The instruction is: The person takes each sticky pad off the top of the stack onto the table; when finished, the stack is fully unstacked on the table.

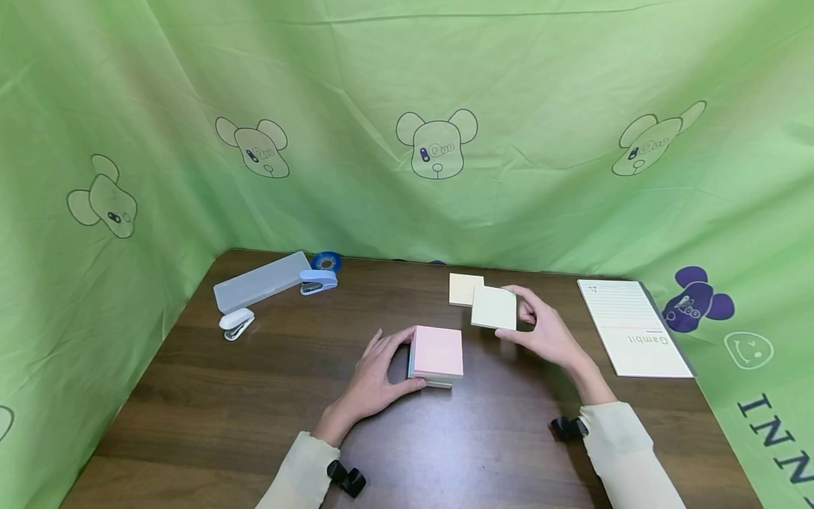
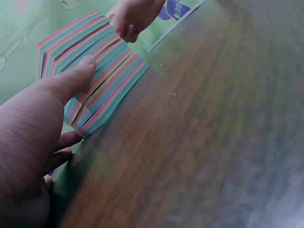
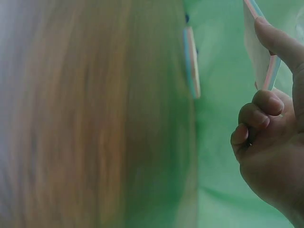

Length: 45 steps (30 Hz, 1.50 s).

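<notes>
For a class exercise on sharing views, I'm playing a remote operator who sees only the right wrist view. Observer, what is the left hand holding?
Observer: The left hand holds a stack of paper pads with a pink top.
Operator: What do the stack's sides look like?
Observer: Striped: the left wrist view shows bands of pink, yellow and blue.
Operator: Any staplers about?
Observer: Yes, two, left of the stack in the head view: a white stapler and a pale blue stapler.
</notes>
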Tool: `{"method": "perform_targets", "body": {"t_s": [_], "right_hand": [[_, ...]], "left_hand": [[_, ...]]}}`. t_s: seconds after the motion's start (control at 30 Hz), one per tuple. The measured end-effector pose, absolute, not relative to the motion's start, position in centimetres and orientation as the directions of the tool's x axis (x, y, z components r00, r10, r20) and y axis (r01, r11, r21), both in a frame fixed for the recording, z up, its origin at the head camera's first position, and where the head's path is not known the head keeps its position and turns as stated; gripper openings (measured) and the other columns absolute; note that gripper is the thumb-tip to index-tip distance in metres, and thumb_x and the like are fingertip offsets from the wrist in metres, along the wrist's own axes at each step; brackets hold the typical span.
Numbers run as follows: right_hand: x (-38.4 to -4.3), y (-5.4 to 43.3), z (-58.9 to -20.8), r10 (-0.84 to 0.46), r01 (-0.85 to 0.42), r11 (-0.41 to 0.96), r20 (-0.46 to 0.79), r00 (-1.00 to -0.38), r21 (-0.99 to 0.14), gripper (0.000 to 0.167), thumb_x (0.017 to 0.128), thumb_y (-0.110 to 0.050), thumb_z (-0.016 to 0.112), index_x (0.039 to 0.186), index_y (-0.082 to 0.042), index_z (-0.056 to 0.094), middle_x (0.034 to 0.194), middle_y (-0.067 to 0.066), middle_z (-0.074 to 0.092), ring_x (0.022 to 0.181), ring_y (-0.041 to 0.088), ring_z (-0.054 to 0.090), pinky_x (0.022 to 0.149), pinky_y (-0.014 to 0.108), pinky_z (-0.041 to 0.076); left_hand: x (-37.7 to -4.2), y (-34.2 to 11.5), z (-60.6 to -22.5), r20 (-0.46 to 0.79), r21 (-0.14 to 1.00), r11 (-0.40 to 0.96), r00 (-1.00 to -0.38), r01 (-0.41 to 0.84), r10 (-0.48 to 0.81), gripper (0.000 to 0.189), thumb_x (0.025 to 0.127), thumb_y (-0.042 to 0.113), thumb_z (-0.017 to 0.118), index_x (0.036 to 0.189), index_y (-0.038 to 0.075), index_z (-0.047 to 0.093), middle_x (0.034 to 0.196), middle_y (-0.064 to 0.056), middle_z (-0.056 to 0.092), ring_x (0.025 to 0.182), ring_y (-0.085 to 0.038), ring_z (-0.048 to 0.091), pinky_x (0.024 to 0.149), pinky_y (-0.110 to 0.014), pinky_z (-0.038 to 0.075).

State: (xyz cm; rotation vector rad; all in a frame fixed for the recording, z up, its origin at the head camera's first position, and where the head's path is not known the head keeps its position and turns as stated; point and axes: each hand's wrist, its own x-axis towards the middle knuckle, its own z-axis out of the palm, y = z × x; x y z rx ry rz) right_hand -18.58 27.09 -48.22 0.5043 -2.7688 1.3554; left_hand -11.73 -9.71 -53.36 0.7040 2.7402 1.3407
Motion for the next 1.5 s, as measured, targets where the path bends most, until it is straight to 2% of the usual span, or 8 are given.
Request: {"method": "perform_targets", "body": {"t_s": [0.33, 0.53, 0.73, 0.87, 1.0, 1.13, 1.33, 1.5], "right_hand": [[-20.6, 30.1, -49.6, -0.248, -0.229, 0.663, 0.080, -0.966, -0.713, 0.076, 0.093, -0.026, 0.093, 0.156, -0.014, 0.054, 0.087, 0.001, 0.035, 0.080, 0.014, 0.038, 0.079, 0.033, 0.035], [-21.5, 30.9, -50.1, -0.249, -0.212, 0.746, 0.030, -0.968, -0.631, 0.085, 0.093, -0.034, 0.093, 0.161, -0.007, 0.049, 0.087, 0.001, 0.040, 0.079, 0.017, 0.040, 0.078, 0.038, 0.036], [-22.0, 31.0, -50.1, -0.247, -0.202, 0.810, -0.007, -0.969, -0.551, 0.098, 0.088, -0.041, 0.095, 0.166, -0.007, 0.045, 0.091, 0.005, 0.046, 0.076, 0.020, 0.042, 0.072, 0.038, 0.038], [-21.8, 30.9, -50.1, -0.215, -0.181, 0.811, 0.005, -0.977, -0.556, 0.091, 0.087, -0.039, 0.097, 0.160, -0.008, 0.052, 0.089, 0.005, 0.049, 0.075, 0.020, 0.043, 0.068, 0.036, 0.038], [-22.0, 30.8, -50.3, -0.218, -0.187, 0.818, 0.007, -0.976, -0.544, 0.079, 0.092, -0.037, 0.093, 0.157, -0.008, 0.058, 0.079, -0.001, 0.042, 0.069, 0.016, 0.035, 0.066, 0.034, 0.033], [-22.6, 30.6, -50.2, -0.237, -0.200, 0.826, -0.004, -0.971, -0.526, 0.079, 0.096, -0.036, 0.088, 0.162, -0.007, 0.054, 0.072, -0.004, 0.037, 0.066, 0.014, 0.029, 0.062, 0.033, 0.029], [-23.9, 30.5, -50.0, -0.256, -0.210, 0.829, -0.018, -0.966, -0.519, 0.079, 0.100, -0.036, 0.084, 0.166, -0.008, 0.050, 0.071, -0.004, 0.041, 0.063, 0.014, 0.032, 0.060, 0.032, 0.029], [-24.3, 30.5, -49.9, -0.259, -0.198, 0.835, -0.049, -0.965, -0.513, 0.080, 0.102, -0.036, 0.082, 0.169, -0.010, 0.046, 0.072, -0.003, 0.040, 0.063, 0.014, 0.031, 0.059, 0.032, 0.029]], "left_hand": [[-11.6, -9.8, -53.2, 0.198, 0.745, 0.536, -0.899, 0.397, 0.391, 0.095, 0.094, 0.048, 0.088, 0.172, 0.024, 0.040, 0.157, 0.000, 0.061, 0.153, -0.023, 0.051, 0.139, -0.059, 0.012], [-11.7, -9.7, -53.1, 0.195, 0.741, 0.538, -0.896, 0.401, 0.400, 0.095, 0.095, 0.047, 0.088, 0.172, 0.022, 0.040, 0.157, -0.001, 0.062, 0.153, -0.024, 0.051, 0.139, -0.060, 0.013], [-11.6, -9.7, -53.0, 0.199, 0.739, 0.540, -0.896, 0.403, 0.396, 0.095, 0.095, 0.046, 0.089, 0.172, 0.021, 0.040, 0.156, -0.001, 0.062, 0.153, -0.025, 0.052, 0.138, -0.061, 0.014], [-11.6, -9.6, -53.1, 0.202, 0.741, 0.536, -0.896, 0.404, 0.395, 0.095, 0.095, 0.046, 0.089, 0.172, 0.022, 0.040, 0.157, -0.001, 0.062, 0.153, -0.025, 0.052, 0.138, -0.061, 0.014], [-11.6, -9.6, -53.1, 0.209, 0.742, 0.533, -0.895, 0.407, 0.394, 0.094, 0.094, 0.046, 0.089, 0.172, 0.022, 0.041, 0.156, -0.001, 0.062, 0.152, -0.025, 0.052, 0.138, -0.062, 0.014], [-11.6, -9.7, -53.1, 0.200, 0.743, 0.536, -0.898, 0.400, 0.393, 0.094, 0.095, 0.047, 0.089, 0.172, 0.023, 0.040, 0.156, -0.001, 0.062, 0.153, -0.025, 0.052, 0.138, -0.062, 0.014], [-11.6, -9.6, -53.1, 0.187, 0.747, 0.539, -0.900, 0.390, 0.393, 0.095, 0.094, 0.047, 0.089, 0.172, 0.024, 0.040, 0.157, 0.000, 0.061, 0.154, -0.023, 0.051, 0.139, -0.058, 0.013], [-11.7, -9.6, -53.1, 0.215, 0.738, 0.533, -0.894, 0.413, 0.394, 0.094, 0.095, 0.047, 0.089, 0.172, 0.023, 0.041, 0.155, -0.001, 0.063, 0.151, -0.026, 0.053, 0.137, -0.064, 0.016]]}}
